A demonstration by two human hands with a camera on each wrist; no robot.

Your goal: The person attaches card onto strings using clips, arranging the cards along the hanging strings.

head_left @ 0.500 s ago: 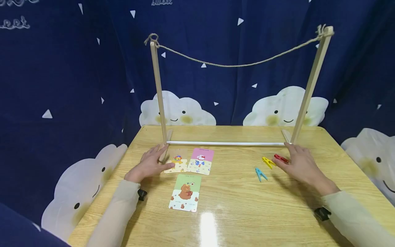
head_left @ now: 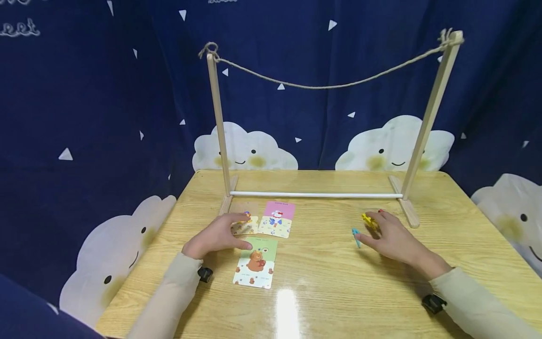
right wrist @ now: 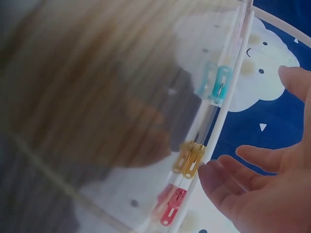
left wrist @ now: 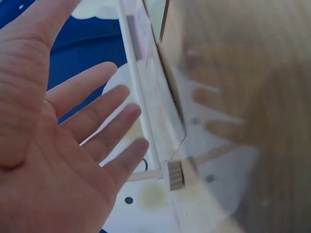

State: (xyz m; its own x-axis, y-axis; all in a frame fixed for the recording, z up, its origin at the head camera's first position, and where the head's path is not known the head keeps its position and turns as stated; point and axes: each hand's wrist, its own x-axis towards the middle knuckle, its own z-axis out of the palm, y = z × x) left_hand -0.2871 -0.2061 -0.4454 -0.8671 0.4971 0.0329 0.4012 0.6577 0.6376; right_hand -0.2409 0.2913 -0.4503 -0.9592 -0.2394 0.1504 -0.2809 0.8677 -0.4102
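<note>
My left hand (head_left: 218, 234), fingers apart and nothing held, is at the left side of the cards. It partly covers a lion card (head_left: 244, 228); its thumb tip overlaps the top edge of a green bear card (head_left: 255, 262). Right of the lion card lies a pink-topped rabbit card (head_left: 276, 220). My right hand (head_left: 395, 242) is beside the small clothespins, fingers loosely bent and holding nothing. A yellow clothespin (head_left: 369, 221) and a blue clothespin (head_left: 356, 237) show near its fingers and thumb. The red clothespin (right wrist: 173, 207) is mostly hidden in the head view but plain in the right wrist view.
A wooden stand with two posts (head_left: 429, 117) rises at the back of the table (head_left: 313, 263). A sagging twine (head_left: 311, 87) joins the post tops, and a white rod (head_left: 315, 194) runs low between them. A dark blue curtain (head_left: 262, 28) hangs behind.
Both hands have left the feet of the stand. The left has come right and nearer over the cards; the right has shifted left toward the clothespins. The head view has tilted slightly.
</note>
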